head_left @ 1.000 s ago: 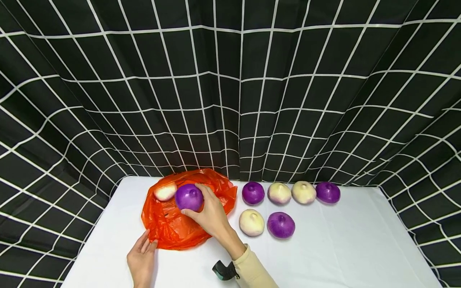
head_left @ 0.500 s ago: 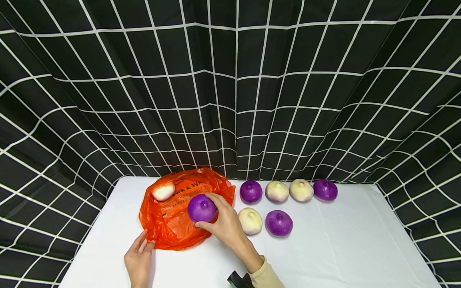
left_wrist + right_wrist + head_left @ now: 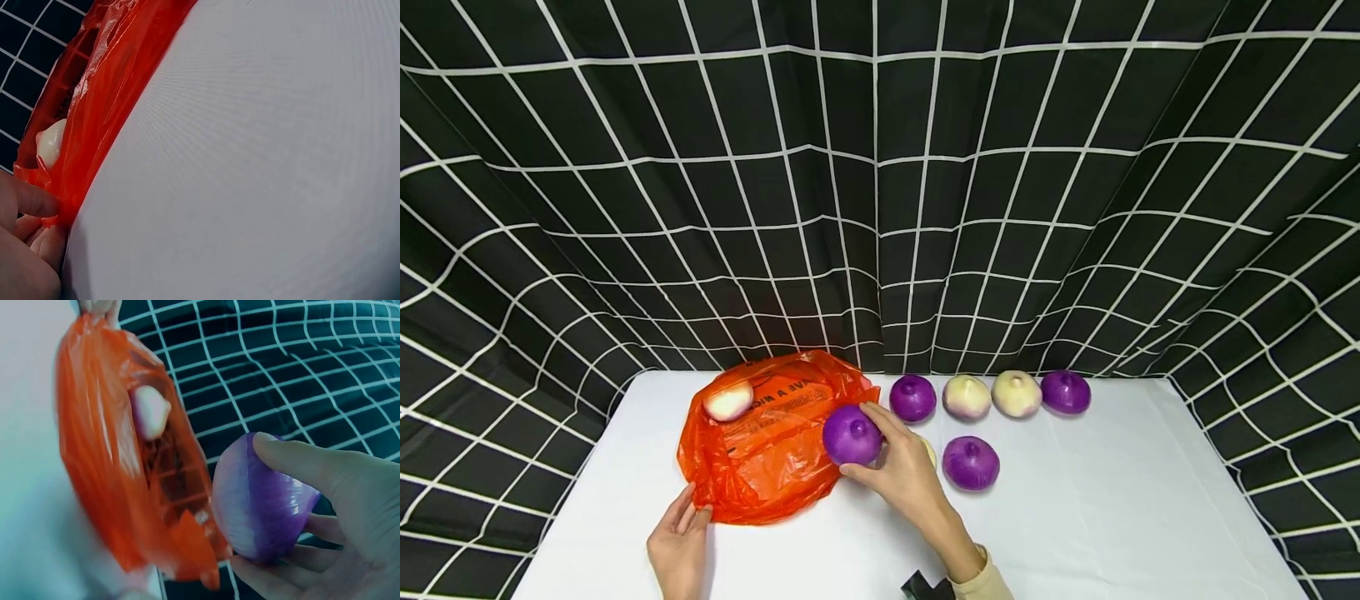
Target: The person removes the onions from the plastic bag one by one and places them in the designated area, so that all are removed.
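A purple onion (image 3: 852, 436) is gripped between the thumb and fingers of my right hand (image 3: 910, 475), at the right edge of an orange-red plastic bag (image 3: 767, 492). The right wrist view shows this onion (image 3: 262, 500) beside the bag's open mouth. My left hand (image 3: 679, 537) pinches the bag's near left edge between thumb and fingers. Inside the bag, at its left, lies a whitish onion (image 3: 728, 402). Behind my right hand, another pale onion (image 3: 930, 452) is mostly hidden.
Along the back of the white table (image 3: 1112, 500) stand a purple onion (image 3: 913, 398), two pale onions (image 3: 967, 397) side by side and a purple onion (image 3: 1066, 392). Nearer sits another purple onion (image 3: 971, 463). A black cloth with white grid lines (image 3: 880, 192) surrounds the table's back and sides.
My right hand has carried the purple onion rightward and nearer, from over the bag's middle to its right edge. The left hand keeps its hold on the bag. The head view has shifted slightly.
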Available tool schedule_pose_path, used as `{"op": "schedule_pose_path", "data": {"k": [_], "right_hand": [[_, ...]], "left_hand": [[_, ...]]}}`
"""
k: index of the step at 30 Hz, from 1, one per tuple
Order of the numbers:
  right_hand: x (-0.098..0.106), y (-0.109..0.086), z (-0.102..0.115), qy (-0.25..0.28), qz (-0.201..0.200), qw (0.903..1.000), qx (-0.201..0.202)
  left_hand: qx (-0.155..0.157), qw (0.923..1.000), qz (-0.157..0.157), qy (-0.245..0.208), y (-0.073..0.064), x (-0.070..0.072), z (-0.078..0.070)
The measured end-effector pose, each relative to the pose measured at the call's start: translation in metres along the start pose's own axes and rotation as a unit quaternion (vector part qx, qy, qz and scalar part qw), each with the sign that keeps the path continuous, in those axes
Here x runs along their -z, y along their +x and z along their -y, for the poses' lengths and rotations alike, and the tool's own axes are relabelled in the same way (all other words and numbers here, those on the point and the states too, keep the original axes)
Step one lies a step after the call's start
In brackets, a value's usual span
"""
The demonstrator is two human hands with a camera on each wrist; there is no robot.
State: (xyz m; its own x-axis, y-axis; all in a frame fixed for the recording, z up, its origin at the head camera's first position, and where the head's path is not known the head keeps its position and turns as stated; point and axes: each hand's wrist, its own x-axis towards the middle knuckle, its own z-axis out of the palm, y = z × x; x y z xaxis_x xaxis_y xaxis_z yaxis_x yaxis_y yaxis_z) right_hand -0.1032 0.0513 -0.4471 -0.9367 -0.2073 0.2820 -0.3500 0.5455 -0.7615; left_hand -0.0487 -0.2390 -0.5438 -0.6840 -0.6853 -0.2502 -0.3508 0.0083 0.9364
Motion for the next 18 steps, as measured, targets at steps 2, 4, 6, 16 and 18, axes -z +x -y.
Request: {"op": "schedule_pose_path", "data": {"k": [2, 4, 6, 16, 18], "right_hand": [[0.007, -0.003, -0.004, -0.003, -0.005, 1.0000, -0.008], [0.015, -0.006, -0.007, -0.001, -0.011, 0.9998, -0.019], [0.024, -0.010, -0.012, -0.002, -0.019, 0.9994, -0.028], [0.051, -0.019, -0.028, -0.003, -0.037, 0.9980, -0.051], [0.055, -0.021, -0.031, -0.008, -0.045, 0.9976, -0.052]], "left_hand": [[0.001, 1.0000, -0.001, 0.002, 0.001, 0.002, 0.000], [0.003, 1.0000, 0.001, 0.003, 0.001, 0.002, 0.000], [0.002, 1.0000, 0.003, 0.000, 0.001, 0.001, 0.000], [0.000, 1.0000, -0.003, -0.001, 0.001, 0.001, 0.000], [0.006, 1.0000, -0.004, 0.005, 0.001, 0.001, 0.000]]}}
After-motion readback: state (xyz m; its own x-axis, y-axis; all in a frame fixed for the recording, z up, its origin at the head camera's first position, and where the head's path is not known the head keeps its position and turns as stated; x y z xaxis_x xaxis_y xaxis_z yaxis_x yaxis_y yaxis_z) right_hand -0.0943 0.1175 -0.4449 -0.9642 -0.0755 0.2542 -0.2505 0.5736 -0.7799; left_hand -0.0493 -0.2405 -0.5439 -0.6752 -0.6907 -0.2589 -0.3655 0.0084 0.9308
